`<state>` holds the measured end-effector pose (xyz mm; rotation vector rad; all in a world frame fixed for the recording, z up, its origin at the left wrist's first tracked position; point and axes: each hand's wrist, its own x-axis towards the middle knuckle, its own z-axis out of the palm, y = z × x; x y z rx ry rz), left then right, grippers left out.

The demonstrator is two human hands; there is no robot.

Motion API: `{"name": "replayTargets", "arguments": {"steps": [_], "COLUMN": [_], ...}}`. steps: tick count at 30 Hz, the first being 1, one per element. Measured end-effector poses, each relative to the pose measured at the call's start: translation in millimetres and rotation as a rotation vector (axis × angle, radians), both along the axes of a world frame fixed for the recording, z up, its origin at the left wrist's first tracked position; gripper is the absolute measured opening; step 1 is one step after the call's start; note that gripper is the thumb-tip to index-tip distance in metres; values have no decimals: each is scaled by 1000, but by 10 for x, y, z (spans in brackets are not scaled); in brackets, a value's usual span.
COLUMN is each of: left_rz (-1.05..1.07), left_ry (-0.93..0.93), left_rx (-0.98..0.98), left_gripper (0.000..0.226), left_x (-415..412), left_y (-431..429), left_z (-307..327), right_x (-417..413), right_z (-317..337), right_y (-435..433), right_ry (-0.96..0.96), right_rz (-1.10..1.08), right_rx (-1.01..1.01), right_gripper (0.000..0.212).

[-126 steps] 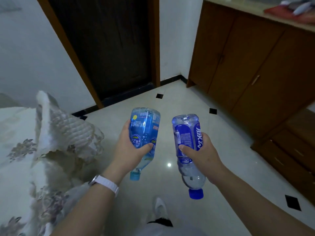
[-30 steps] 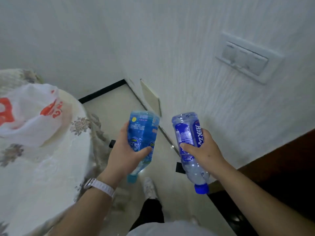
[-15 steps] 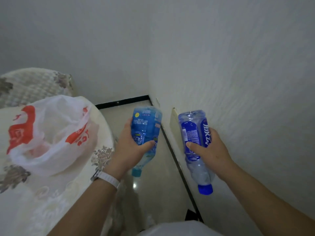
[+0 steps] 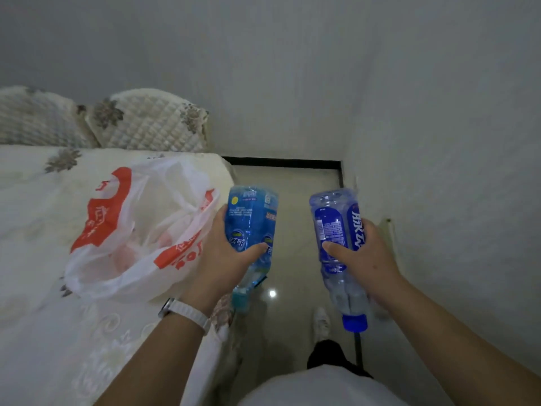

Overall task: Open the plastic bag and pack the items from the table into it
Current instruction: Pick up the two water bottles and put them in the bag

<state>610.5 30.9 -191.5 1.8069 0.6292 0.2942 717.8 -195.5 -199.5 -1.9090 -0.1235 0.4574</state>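
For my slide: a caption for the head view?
Each hand, left and right, holds a bottle beside the open plastic bag.

A pale, textured wall (image 4: 292, 68) fills the upper half of the view and turns a corner to run down the right side. Two quilted cushions (image 4: 146, 121) with grey flower prints lean against it at the left, side by side and touching. A glossy beige floor (image 4: 292, 200) lies in the gap beside the wall, edged by a black skirting (image 4: 281, 163) at its far end. A small bright light spot (image 4: 272, 293) reflects off the tiles. A white shoe (image 4: 321, 322) stands on the floor lower down, below a dark trouser leg (image 4: 328, 353).
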Motion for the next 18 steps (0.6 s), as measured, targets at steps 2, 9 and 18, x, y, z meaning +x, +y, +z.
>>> {"name": "replayTargets", "arguments": {"steps": [2,9,18], "left_rz": [77,375,668], "left_ry": [12,-20,-11], "left_rx": [26,126,239], "left_gripper": [78,93,89], "left_x": [204,659,292], "left_y": [95,555,1165], "left_z": [87,404,552], "right_x": [368,1415,1663], "right_z": [-29,58,261], "right_y": [194,828,1786], "right_ry": [9,-11,24], "right_rz": [72,383,638], "right_rx": [16,30,62], "right_gripper": [63,64,65]}}
